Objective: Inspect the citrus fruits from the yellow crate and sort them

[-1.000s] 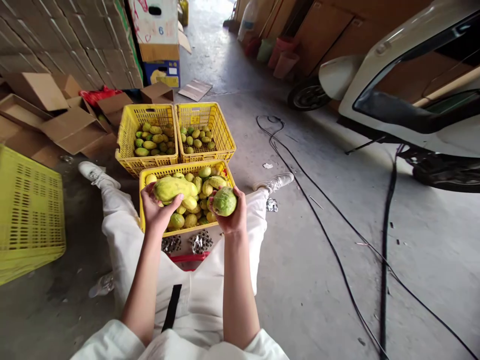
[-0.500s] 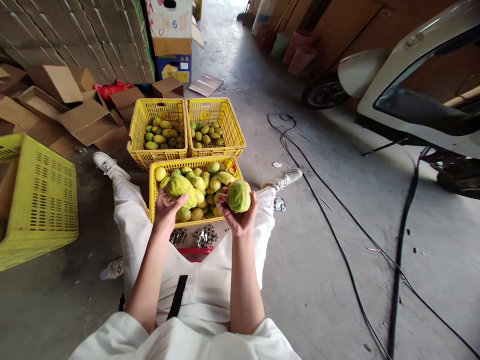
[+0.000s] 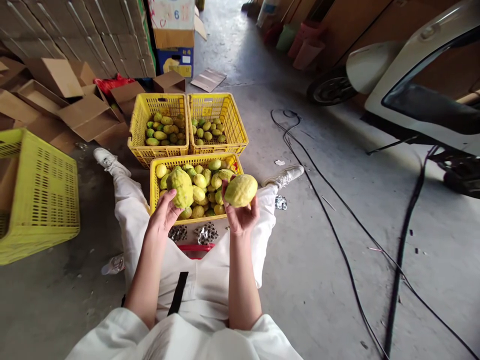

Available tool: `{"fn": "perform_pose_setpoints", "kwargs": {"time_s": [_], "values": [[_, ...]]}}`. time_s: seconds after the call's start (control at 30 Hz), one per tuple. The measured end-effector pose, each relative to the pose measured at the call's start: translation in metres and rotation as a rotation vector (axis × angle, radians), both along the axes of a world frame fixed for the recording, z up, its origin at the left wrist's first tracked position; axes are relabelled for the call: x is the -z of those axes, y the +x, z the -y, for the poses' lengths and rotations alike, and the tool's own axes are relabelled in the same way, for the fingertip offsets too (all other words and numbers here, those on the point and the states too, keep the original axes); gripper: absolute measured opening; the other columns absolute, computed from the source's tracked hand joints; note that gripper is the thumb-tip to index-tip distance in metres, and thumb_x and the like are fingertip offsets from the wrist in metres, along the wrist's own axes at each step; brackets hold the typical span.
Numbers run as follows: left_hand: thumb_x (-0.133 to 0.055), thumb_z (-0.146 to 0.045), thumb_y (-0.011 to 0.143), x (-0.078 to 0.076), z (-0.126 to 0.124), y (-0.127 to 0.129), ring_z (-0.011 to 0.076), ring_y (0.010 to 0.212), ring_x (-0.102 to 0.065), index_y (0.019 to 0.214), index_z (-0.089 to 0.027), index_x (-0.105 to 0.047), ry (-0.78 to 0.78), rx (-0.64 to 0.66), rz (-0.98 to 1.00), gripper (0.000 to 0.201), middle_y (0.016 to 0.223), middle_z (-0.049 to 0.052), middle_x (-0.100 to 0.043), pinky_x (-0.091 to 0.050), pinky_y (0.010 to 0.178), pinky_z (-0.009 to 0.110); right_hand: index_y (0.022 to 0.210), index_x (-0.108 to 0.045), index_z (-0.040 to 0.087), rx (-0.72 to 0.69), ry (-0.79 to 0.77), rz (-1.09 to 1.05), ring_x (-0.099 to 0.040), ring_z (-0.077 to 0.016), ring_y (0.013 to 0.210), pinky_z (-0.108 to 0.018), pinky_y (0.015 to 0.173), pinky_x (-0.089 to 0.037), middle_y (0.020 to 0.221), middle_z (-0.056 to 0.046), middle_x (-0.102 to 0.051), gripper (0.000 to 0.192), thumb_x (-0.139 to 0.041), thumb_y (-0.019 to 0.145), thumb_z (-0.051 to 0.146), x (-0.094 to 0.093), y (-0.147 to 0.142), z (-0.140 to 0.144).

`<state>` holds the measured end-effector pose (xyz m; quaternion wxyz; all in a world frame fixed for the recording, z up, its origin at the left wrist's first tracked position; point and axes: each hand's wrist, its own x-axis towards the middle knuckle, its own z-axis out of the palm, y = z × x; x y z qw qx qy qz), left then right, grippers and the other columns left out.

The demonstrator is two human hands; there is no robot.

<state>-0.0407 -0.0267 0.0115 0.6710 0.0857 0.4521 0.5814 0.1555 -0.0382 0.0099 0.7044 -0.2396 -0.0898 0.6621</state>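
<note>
My left hand [image 3: 163, 215] grips a bumpy yellow-green fruit [image 3: 181, 186] held upright over the nearest yellow crate [image 3: 153, 192]. In my right hand [image 3: 240, 216] is a second, rounder yellow-green fruit [image 3: 241, 190], held by the fingertips above the crate's right front corner. That crate sits between my outstretched legs in white trousers and is full of several similar fruits. Two more yellow crates stand behind it, the left one [image 3: 139, 137] fuller than the right one [image 3: 236, 127].
A yellow crate [image 3: 41, 195] lies tipped at the left. Opened cardboard boxes [image 3: 80, 115] and stacked cartons line the back left. Black cables [image 3: 337, 230] run across the concrete floor on the right, near a white scooter [image 3: 412, 85]. Crumpled foil pieces [image 3: 204, 233] lie by a red object.
Both hands have turned their fruits: the left one now stands on end, the right one shows a yellower side and sits slightly higher. The view shifted a little.
</note>
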Motion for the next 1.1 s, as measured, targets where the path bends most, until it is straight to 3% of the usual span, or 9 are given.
{"fn": "perform_pose_setpoints", "kwargs": {"time_s": [0.07,0.17,0.23,0.4,0.5,0.67,0.8,1.0,1.1], "values": [[-0.09,-0.03,0.061,0.001,0.0,0.001,0.0324,0.117,-0.07,0.093,-0.021,-0.068,-0.006,-0.018,-0.027,0.04,0.097,0.007,-0.078,-0.065,0.087,0.038,0.113,-0.07,0.034,0.023,0.006,-0.02,-0.07,-0.0217,0.099,-0.037,0.082,-0.066,0.116,-0.003,-0.072,0.05,-0.079,0.069,0.055,0.003,-0.002,0.001],[-0.089,-0.03,0.061,0.002,0.0,0.003,0.032,0.117,-0.069,0.089,-0.021,-0.068,-0.029,-0.036,-0.056,0.036,0.1,0.007,-0.078,-0.064,0.082,0.039,0.108,-0.07,0.032,-0.082,-0.022,-0.006,-0.066,-0.0179,0.078,-0.028,0.057,-0.062,0.107,-0.004,-0.071,0.049,-0.078,0.069,0.059,0.005,-0.001,-0.002],[-0.089,-0.029,0.062,0.001,0.0,0.004,0.0325,0.121,-0.066,0.089,-0.021,-0.068,-0.046,-0.051,-0.057,0.035,0.105,0.007,-0.077,-0.064,0.084,0.041,0.107,-0.069,0.028,-0.168,-0.067,0.005,-0.066,-0.0176,0.075,-0.028,0.053,-0.059,0.103,-0.004,-0.072,0.048,-0.078,0.071,0.057,0.005,0.0,-0.005],[-0.093,-0.025,0.058,0.003,0.0,0.006,0.0301,0.115,-0.067,0.094,-0.021,-0.069,-0.007,-0.048,-0.088,0.044,0.106,0.006,-0.076,-0.061,0.091,0.044,0.111,-0.066,0.027,-0.202,-0.141,0.021,-0.073,-0.0285,0.101,-0.049,0.084,-0.065,0.109,-0.007,-0.075,0.044,-0.073,0.072,0.046,0.003,-0.003,-0.01],[-0.096,-0.026,0.053,0.004,-0.001,0.008,0.0261,0.108,-0.069,0.103,-0.023,-0.07,0.044,-0.059,-0.159,0.056,0.103,0.004,-0.076,-0.059,0.088,0.039,0.114,-0.065,0.028,-0.211,-0.126,0.037,-0.071,-0.0313,0.114,-0.054,0.095,-0.062,0.112,-0.006,-0.076,0.048,-0.076,0.07,0.044,0.005,-0.008,-0.01],[-0.096,-0.027,0.053,0.004,-0.003,0.009,0.0197,0.099,-0.069,0.095,-0.024,-0.07,0.096,-0.136,-0.213,0.049,0.093,0.0,-0.076,-0.052,0.073,0.026,0.113,-0.067,0.026,-0.199,-0.15,-0.002,-0.071,-0.027,0.107,-0.048,0.092,-0.064,0.109,-0.005,-0.077,0.046,-0.077,0.074,0.048,0.015,-0.011,-0.011],[-0.094,-0.029,0.059,0.004,-0.003,0.004,0.0169,0.094,-0.067,0.079,-0.023,-0.064,0.11,-0.169,-0.217,0.037,0.09,-0.001,-0.075,-0.047,0.067,0.023,0.113,-0.069,0.023,-0.213,-0.188,-0.09,-0.07,-0.0256,0.108,-0.041,0.084,-0.067,0.109,-0.007,-0.076,0.047,-0.075,0.079,0.055,0.019,-0.008,-0.011],[-0.098,-0.029,0.049,0.002,-0.004,0.003,0.0232,0.108,-0.069,0.088,-0.024,-0.067,0.105,-0.135,-0.307,0.051,0.099,0.001,-0.076,-0.054,0.081,0.028,0.115,-0.068,0.027,-0.182,-0.147,-0.047,-0.066,-0.032,0.126,-0.054,0.093,-0.063,0.12,-0.008,-0.076,0.041,-0.066,0.079,0.045,0.011,-0.011,-0.014],[-0.099,-0.029,0.048,0.001,-0.005,0.006,0.0259,0.114,-0.068,0.094,-0.023,-0.067,0.093,-0.115,-0.325,0.057,0.101,0.002,-0.076,-0.054,0.088,0.031,0.118,-0.068,0.029,-0.164,-0.11,-0.016,-0.068,-0.0298,0.121,-0.051,0.094,-0.063,0.118,-0.006,-0.076,0.047,-0.072,0.075,0.047,0.01,-0.014,-0.013]]}}
